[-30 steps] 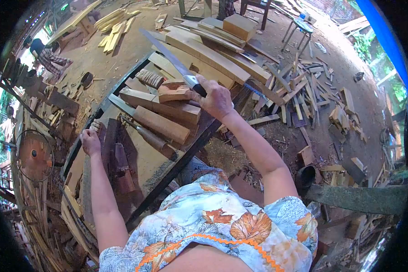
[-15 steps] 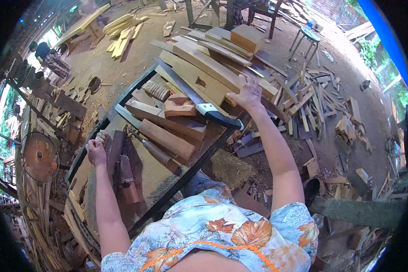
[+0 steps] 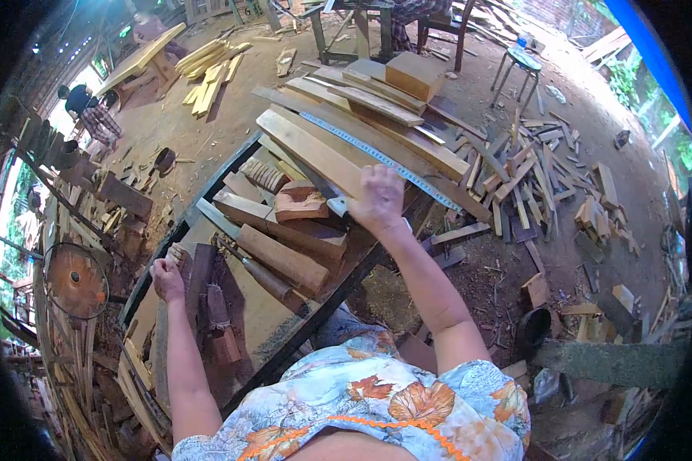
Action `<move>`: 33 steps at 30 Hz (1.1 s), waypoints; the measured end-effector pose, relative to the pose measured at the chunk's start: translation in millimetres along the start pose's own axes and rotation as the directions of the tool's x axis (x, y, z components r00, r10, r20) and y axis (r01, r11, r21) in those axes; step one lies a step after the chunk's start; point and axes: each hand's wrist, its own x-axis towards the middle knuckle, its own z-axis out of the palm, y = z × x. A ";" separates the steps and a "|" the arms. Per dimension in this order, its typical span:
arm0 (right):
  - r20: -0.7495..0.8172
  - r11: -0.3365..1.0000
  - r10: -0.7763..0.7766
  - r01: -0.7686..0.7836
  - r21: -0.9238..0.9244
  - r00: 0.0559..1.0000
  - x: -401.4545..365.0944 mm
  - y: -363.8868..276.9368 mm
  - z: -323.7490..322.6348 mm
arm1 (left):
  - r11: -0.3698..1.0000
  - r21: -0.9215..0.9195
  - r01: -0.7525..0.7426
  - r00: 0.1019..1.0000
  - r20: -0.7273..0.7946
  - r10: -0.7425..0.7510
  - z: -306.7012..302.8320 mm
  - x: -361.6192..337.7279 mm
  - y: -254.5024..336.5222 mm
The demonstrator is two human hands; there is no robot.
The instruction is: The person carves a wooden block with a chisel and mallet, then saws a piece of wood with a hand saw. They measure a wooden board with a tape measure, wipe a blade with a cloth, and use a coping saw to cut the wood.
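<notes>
My right hand is closed on the near end of a long pale board, which lies slanted over the saw. Part of the saw's white-and-black handle shows beside that hand. A blue-white measuring strip lies along the planks behind it. My left hand is closed at the bench's left edge, by a small pale piece; what it grips is unclear. Between my hands are a carved wood block, a brown wooden piece and a chisel-like tool.
The dark-edged bench stands before me. Scrap wood is heaped on the ground at right, near a stool. A round disc is at left. A person bends at the far left, with others farther back.
My right hand has moved left and nearer, bringing the pale board over the saw. The measuring strip now shows. My left hand has hardly moved.
</notes>
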 end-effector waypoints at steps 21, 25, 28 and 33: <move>0.098 0.976 0.208 -0.200 -0.084 0.973 86.8 164.7 -12.8 | 0.999 0.040 0.035 0.999 0.008 -0.036 1.4 -0.2 -3.3; 0.212 0.967 0.256 -0.248 -0.063 0.943 96.9 157.8 -12.7 | 0.999 0.038 -0.002 1.000 0.003 0.002 2.8 0.5 -5.8; 0.216 0.980 0.177 -0.153 -0.126 0.960 95.6 155.1 -12.8 | 1.000 0.030 -0.009 1.000 -0.001 0.009 1.4 0.5 -3.4; 0.239 0.991 0.110 -0.088 -0.101 0.965 104.1 160.6 -12.4 | 1.000 0.023 -0.009 1.000 0.002 0.009 -0.1 -0.3 -0.2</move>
